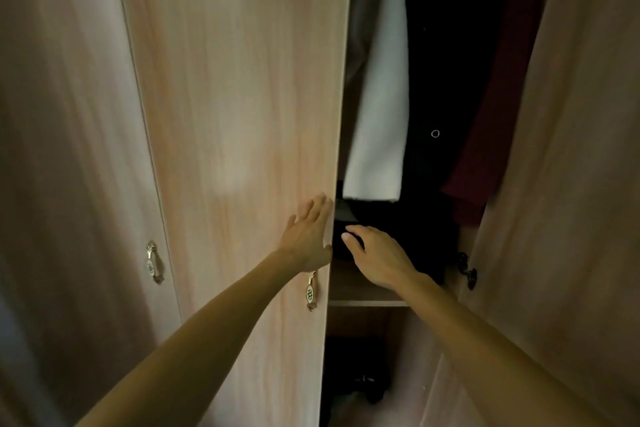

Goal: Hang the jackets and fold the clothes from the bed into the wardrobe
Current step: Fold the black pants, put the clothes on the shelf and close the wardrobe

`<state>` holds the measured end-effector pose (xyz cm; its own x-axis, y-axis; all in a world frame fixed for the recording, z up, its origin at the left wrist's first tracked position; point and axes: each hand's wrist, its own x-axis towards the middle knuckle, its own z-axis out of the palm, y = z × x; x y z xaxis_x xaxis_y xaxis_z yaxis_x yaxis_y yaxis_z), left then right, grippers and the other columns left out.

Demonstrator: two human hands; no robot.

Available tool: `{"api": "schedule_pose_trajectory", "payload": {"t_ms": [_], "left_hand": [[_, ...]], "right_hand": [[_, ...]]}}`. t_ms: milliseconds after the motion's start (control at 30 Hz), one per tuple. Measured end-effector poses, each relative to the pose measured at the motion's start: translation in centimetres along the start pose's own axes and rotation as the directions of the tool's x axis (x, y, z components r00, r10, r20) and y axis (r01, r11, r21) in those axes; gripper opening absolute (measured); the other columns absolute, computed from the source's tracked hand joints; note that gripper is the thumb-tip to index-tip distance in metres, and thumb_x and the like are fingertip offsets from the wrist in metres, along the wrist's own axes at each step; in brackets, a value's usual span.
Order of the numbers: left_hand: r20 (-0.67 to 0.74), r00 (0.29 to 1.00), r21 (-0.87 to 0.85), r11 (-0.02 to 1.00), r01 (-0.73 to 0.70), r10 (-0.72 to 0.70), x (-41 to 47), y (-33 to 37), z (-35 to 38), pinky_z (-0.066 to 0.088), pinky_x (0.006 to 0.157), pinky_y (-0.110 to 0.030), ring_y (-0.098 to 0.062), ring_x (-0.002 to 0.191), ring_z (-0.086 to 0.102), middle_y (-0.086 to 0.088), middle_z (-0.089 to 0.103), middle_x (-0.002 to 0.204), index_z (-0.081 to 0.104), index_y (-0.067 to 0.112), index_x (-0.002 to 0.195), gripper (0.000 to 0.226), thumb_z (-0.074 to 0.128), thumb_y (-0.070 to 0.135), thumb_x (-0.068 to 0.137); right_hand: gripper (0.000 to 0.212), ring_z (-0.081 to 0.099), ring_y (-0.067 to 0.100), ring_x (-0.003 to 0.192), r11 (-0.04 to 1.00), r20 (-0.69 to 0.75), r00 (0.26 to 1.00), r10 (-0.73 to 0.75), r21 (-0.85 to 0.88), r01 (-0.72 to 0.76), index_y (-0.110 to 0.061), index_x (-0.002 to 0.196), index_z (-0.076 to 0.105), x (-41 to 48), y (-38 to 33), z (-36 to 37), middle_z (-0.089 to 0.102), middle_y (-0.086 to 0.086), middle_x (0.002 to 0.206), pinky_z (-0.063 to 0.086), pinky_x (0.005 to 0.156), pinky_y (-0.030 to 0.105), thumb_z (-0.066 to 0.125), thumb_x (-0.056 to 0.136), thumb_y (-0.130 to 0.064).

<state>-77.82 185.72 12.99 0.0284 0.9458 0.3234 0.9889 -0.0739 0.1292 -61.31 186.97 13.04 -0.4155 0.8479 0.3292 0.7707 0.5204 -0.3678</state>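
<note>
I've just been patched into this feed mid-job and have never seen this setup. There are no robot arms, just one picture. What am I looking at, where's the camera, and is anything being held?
There is no machine here. A person does the job with bare hands, and the single picture comes from a camera worn on their head, looking forward and down. The two arms rising from the bottom are the wearer's own. The left hand lies flat, fingers straight, on the wardrobe door near its edge, just above the door handle. The right hand reaches into the opening, over a dark pile of clothes on a shelf. It is too dark to tell whether it grips anything. Above hang a white garment, a black garment and a dark red garment.
</note>
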Motion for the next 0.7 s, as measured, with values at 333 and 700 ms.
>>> {"api": "schedule_pose_trajectory", "payload": {"t_ms": [333,700], "left_hand": [[0.059,0.998,-0.068,0.997,0.040,-0.036,6.1,-0.7,1.3,0.014,0.114,-0.050,-0.028,0.145,-0.004,-0.003,-0.012,0.159,-0.006,0.016,0.151,0.100,0.060,0.033,0.077],[-0.073,0.997,-0.205,0.979,0.001,-0.016,-1.1,3.8,2.8,0.031,0.108,-0.040,-0.024,0.130,0.041,-0.007,0.048,0.141,0.038,0.014,0.141,0.055,0.032,0.047,0.098]], "right_hand": [[0.048,0.045,0.019,0.128,0.996,0.007,0.996,0.087,-0.005,-0.087,-0.025,0.141,0.041,1.3,1.5,-0.1,0.046,0.000,0.142,0.040,0.104,0.036,0.031,0.100,-0.047],[0.047,0.050,0.018,0.121,0.991,-0.032,0.991,0.133,-0.010,-0.134,-0.025,0.138,0.045,-4.1,3.6,-1.3,0.051,0.000,0.136,0.043,0.096,0.034,0.032,0.099,-0.048]]}}
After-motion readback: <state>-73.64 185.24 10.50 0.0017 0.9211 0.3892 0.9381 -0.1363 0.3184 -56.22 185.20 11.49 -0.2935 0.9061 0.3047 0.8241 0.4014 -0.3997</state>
